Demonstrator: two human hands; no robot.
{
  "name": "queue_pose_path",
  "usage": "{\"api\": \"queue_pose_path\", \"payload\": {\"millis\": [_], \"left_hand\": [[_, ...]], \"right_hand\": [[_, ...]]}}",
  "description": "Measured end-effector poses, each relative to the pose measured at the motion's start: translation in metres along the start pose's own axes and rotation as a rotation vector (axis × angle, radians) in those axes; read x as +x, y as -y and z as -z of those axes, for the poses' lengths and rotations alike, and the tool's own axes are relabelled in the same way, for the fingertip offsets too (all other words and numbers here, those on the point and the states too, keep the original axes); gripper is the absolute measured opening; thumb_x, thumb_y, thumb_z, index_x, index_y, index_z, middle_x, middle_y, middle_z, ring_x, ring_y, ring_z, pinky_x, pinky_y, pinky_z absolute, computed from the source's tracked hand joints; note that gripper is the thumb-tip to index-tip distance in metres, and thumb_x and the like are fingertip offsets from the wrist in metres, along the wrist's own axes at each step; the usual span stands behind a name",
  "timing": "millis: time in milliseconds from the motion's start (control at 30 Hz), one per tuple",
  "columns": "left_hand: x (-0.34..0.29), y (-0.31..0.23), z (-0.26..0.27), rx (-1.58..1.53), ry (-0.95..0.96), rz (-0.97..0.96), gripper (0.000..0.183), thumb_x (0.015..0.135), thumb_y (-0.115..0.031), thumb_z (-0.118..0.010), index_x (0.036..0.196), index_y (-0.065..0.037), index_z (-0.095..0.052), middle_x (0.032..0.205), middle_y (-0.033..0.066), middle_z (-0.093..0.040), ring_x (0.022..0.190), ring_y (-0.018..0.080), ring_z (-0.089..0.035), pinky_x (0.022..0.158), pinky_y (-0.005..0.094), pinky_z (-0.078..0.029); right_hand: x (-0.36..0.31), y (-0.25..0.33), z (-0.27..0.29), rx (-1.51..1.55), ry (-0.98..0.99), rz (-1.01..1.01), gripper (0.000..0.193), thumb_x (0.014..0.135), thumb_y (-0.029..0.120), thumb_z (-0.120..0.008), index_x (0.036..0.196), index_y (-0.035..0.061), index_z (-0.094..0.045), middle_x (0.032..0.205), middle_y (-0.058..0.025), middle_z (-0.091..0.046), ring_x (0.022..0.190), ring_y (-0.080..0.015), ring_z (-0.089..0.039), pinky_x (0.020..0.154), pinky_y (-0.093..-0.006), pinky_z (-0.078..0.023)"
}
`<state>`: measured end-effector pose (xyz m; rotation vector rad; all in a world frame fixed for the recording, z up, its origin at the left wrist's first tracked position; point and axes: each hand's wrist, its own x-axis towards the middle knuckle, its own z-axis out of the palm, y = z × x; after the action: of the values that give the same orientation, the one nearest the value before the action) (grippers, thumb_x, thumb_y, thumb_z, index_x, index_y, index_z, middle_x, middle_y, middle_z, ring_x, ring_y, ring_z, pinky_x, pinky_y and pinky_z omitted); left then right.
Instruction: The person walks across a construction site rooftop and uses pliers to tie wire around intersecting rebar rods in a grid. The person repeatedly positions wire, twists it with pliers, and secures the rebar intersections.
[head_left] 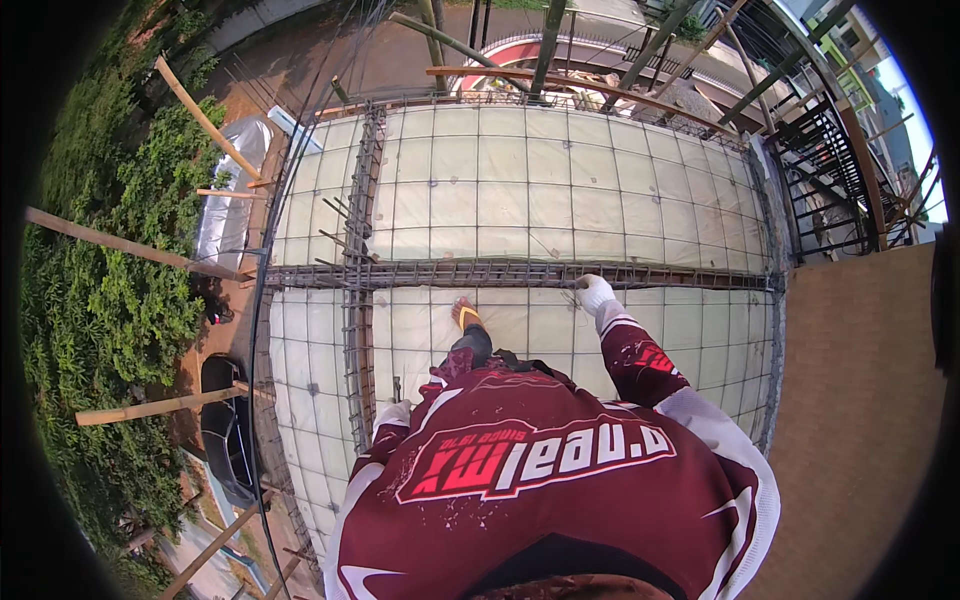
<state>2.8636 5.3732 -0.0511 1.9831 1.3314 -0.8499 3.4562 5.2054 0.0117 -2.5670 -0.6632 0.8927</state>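
My right hand (pixel 596 293), in a white glove, reaches forward to the near edge of the rebar beam cage (pixel 470 274). Its fingers are curled; a thin bit, perhaps wire, shows beside them, but what they hold is unclear. My left hand (pixel 394 413), also gloved, is low beside my body, near the lengthwise rebar cage (pixel 357 330). From it a slim dark tool (pixel 397 388) points up; its kind is too small to tell. Under both hands spreads a rebar mesh (pixel 527 190) over pale sheeting. My foot in a yellow flip-flop (pixel 467 316) stands on the mesh.
Wooden poles (pixel 205 115) and dark cables (pixel 262 330) run along the left edge, with trees beyond and a dark car (pixel 226 430) below. Bamboo posts (pixel 548 50) rise at the far edge. A brown surface (pixel 855 400) lies right, near a black metal staircase (pixel 825 165).
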Motion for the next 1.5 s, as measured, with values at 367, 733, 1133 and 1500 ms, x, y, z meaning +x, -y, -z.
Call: {"api": "queue_pose_path", "payload": {"millis": [367,733,1133,1500], "left_hand": [[0.24,-0.157,0.329,-0.452,-0.191,0.006,0.033,0.097,-0.032,-0.06,0.116,-0.006,-0.061,0.088,0.0109,-0.072,0.06,0.0167,-0.064,0.055,0.0352,-0.048],[0.27,-0.359,0.479,-0.561,0.119,0.125,0.047,0.093,-0.044,-0.056,0.119,-0.006,-0.066,0.092,0.0131,-0.073,0.082,0.0244,-0.071,0.078,0.0393,-0.053],[0.236,-0.51,0.562,-0.425,-0.164,0.121,0.038,0.098,-0.039,-0.061,0.118,-0.006,-0.062,0.104,0.0287,-0.069,0.103,0.0511,-0.063,0.087,0.0553,-0.05],[0.27,-0.525,0.634,-0.59,-0.022,0.116,0.045,0.097,-0.041,-0.062,0.121,-0.003,-0.065,0.111,0.027,-0.07,0.107,0.0443,-0.065,0.093,0.0477,-0.05]], "right_hand": [[0.08,-0.031,0.05,0.959,-0.164,-0.564,0.036,0.097,0.008,-0.055,0.133,0.0056,-0.062,0.091,-0.0084,-0.067,0.076,-0.0193,-0.069,0.058,-0.0345,-0.058],[0.379,0.201,0.172,0.239,0.33,-0.018,0.046,0.099,0.036,-0.053,0.119,-0.0028,-0.067,0.112,-0.0257,-0.071,0.112,-0.0379,-0.066,0.097,-0.0423,-0.049],[0.467,0.324,0.212,-0.17,0.796,0.632,0.039,0.103,0.037,-0.054,0.113,0.0004,-0.058,0.113,-0.0282,-0.069,0.108,-0.0439,-0.067,0.091,-0.0506,-0.052],[0.531,0.364,0.223,-0.101,0.746,0.44,0.036,0.102,0.033,-0.056,0.114,-0.0008,-0.058,0.104,-0.03,-0.071,0.101,-0.0468,-0.068,0.09,-0.0526,-0.053]]}}
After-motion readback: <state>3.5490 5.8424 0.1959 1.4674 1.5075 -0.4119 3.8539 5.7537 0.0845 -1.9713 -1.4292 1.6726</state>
